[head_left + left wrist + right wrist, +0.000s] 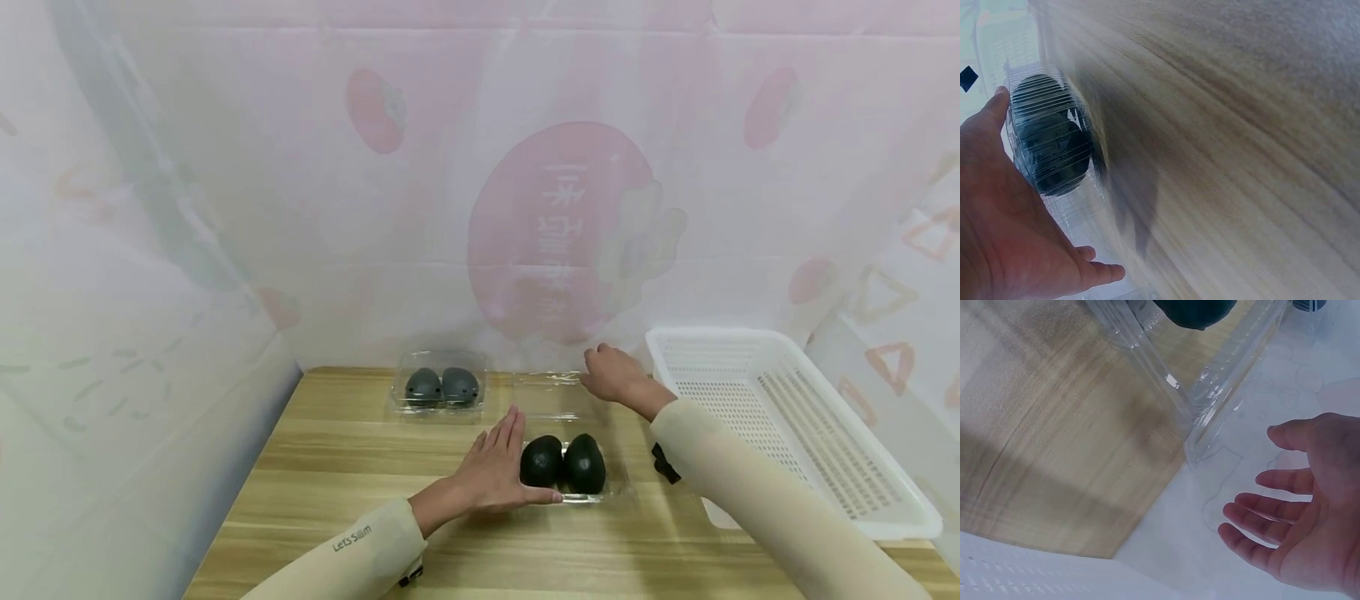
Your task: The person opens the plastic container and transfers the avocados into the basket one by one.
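A clear plastic clamshell box lies open on the table, holding two dark green avocados. My left hand rests against the box's left side, fingers straight and thumb stretched along its front edge. In the left wrist view the ribbed wall covers the avocados beside that thumb. The transparent lid leans back behind the box. Near the lid's right end is my right hand. The right wrist view shows its fingers spread, loosely bent and holding nothing, beside the lid's edge.
A closed clamshell with two avocados stands at the back left. On the right sits a large white perforated basket, partly behind the right sleeve. A printed cloth hangs at the table's back edge and sides.
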### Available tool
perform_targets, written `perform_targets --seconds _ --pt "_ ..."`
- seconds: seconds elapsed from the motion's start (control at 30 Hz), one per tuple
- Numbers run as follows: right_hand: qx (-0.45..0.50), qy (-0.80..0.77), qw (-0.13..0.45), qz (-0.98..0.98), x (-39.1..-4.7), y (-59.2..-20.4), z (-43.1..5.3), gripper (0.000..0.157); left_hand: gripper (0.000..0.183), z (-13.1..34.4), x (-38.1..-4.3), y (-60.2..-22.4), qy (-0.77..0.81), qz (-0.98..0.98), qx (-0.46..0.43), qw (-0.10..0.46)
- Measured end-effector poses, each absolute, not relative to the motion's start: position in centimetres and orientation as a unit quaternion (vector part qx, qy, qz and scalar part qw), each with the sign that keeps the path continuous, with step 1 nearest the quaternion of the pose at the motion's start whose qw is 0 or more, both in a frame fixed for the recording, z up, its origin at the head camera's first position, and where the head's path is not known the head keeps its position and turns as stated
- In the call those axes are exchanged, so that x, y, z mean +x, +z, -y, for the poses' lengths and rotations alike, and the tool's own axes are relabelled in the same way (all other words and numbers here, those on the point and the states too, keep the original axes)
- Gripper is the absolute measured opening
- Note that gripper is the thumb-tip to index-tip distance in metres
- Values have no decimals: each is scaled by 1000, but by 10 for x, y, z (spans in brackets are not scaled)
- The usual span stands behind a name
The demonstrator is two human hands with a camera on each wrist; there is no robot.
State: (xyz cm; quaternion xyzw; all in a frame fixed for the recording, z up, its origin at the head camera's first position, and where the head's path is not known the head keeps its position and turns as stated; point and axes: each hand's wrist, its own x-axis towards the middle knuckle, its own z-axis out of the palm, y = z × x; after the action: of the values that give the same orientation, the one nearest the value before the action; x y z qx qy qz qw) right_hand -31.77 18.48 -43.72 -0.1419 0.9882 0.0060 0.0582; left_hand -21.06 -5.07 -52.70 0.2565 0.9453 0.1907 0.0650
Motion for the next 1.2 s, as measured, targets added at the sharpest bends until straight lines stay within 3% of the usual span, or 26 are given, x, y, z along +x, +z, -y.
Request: perform_targets --seconds 0.13,0.37,0.93,1.2 --pt "-156 9 40 -987 -314 -435 -184 38 132 52 -210 -527 194 -945 255 68" --pt "-188 -5 26 -982 -305 -430 -181 52 132 53 -209 -527 195 -945 255 66" --pt "-315 9 -31 -948 -261 -424 -172 57 131 55 -211 -530 199 -944 253 78" --pt "-343 12 -29 -939 -251 -426 -175 62 131 57 -210 -530 198 -945 249 80"
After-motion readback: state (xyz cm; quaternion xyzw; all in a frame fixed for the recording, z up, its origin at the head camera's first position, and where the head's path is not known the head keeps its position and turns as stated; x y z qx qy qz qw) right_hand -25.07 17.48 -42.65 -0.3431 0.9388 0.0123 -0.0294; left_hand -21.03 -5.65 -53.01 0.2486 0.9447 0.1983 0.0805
